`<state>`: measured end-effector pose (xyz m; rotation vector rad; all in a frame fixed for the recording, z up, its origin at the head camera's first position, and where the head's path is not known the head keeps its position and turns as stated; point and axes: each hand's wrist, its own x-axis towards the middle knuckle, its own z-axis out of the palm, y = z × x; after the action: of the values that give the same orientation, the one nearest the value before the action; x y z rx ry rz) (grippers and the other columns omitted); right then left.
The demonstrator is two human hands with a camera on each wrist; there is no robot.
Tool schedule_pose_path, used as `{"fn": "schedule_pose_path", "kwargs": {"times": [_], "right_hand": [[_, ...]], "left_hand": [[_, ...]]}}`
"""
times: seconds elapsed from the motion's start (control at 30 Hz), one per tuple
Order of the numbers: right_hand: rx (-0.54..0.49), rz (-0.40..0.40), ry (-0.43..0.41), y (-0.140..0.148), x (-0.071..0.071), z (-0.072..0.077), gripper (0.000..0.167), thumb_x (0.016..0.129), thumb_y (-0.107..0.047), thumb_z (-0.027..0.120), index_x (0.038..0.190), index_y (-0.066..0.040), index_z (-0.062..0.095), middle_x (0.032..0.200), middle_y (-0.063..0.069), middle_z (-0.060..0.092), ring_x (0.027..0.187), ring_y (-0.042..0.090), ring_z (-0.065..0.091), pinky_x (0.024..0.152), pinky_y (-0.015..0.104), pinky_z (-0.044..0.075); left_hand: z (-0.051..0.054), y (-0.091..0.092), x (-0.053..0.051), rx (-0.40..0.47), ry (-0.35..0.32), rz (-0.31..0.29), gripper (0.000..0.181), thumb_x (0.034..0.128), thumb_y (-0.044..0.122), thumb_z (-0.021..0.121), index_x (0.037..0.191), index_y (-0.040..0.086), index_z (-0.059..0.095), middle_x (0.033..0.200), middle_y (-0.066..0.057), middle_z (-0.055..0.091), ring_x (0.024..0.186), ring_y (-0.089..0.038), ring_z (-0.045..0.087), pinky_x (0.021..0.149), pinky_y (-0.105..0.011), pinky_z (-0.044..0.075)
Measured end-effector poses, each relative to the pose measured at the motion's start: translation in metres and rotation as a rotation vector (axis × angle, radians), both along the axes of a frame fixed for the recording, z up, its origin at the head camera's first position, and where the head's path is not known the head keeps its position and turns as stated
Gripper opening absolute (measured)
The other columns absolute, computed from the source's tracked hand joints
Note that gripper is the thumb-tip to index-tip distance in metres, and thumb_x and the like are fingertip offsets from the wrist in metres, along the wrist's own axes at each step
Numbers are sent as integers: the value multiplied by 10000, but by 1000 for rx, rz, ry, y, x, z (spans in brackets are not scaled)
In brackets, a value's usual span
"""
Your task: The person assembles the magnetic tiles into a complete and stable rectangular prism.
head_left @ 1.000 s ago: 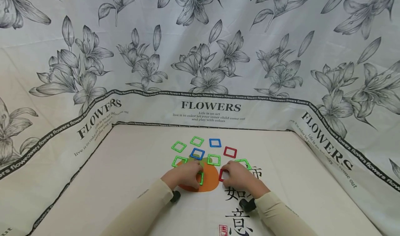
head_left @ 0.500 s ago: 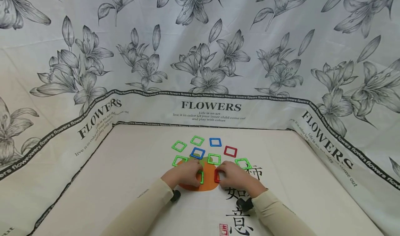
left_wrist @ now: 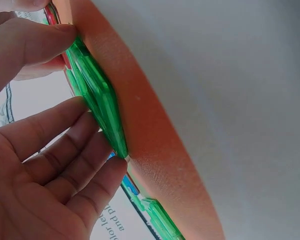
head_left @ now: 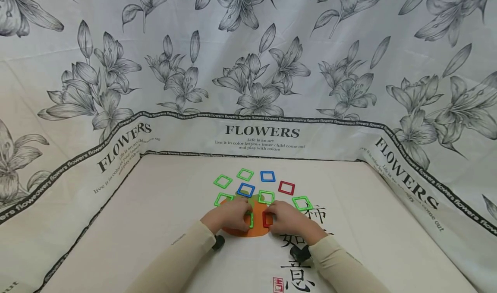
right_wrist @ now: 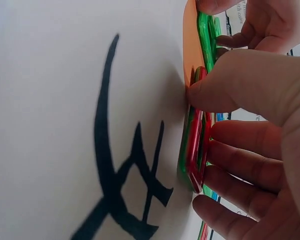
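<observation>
1. Lower ctr of head view, L of mid: green frame (head_left: 251, 220) is pinched by L hand (head_left: 228, 214); prob. best kept steady, w/ its right edge left free of fingertips.
2. L pose: palm is turned inward, thumb set at near end, fingers extended toward far end.
3. Mid, lower ctr: orange patch (head_left: 258, 230) is seen betw. the frames; hands are apart. Facing edges are best kept parallel & level.
4. Just R of mid: red frame (head_left: 264, 219) is pinched by R hand (head_left: 288, 217); light pressure is prob. enough. Green is seen under it in R wrist view; separate piece or not can't be told.
5. R pose: L is mirrored, thumb near, fingers far.
6. Farther R: loose green frame (head_left: 305, 209) is best kept clear of R wrist.
</observation>
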<state>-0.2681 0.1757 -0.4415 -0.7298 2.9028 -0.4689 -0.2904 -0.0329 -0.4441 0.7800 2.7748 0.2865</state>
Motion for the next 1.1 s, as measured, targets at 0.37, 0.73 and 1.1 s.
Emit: {"fn": "schedule_pose_path", "kwargs": {"times": [0.37, 0.73, 1.1], "right_hand": [[29, 27, 14, -3, -2, -5, 467, 735, -200, 747, 1181, -79, 682, 1144, 31, 631, 966, 153, 530, 884, 370, 503], [41, 59, 12, -7, -1, -3, 403, 794, -183, 731, 1180, -76, 685, 1141, 42, 634, 991, 175, 547, 914, 395, 498], [30, 74, 22, -11, -2, -3, 386, 819, -237, 740, 1170, -84, 690, 1123, 22, 641, 963, 143, 539, 901, 378, 501]], "left_hand": [[-2, -2, -2, 5, 14, -24, 446, 769, 340, 764, 1178, 192, 666, 1112, 59, 564, 954, -102, 484, 930, -287, 487], [-3, -1, -2, -3, 25, -29, 442, 768, 357, 767, 1166, 190, 669, 1109, 67, 571, 974, -103, 487, 950, -288, 481], [-2, 1, -3, 2, 34, -33, 436, 764, 355, 774, 1158, 197, 677, 1052, 66, 559, 939, -106, 473, 900, -273, 484]]}}
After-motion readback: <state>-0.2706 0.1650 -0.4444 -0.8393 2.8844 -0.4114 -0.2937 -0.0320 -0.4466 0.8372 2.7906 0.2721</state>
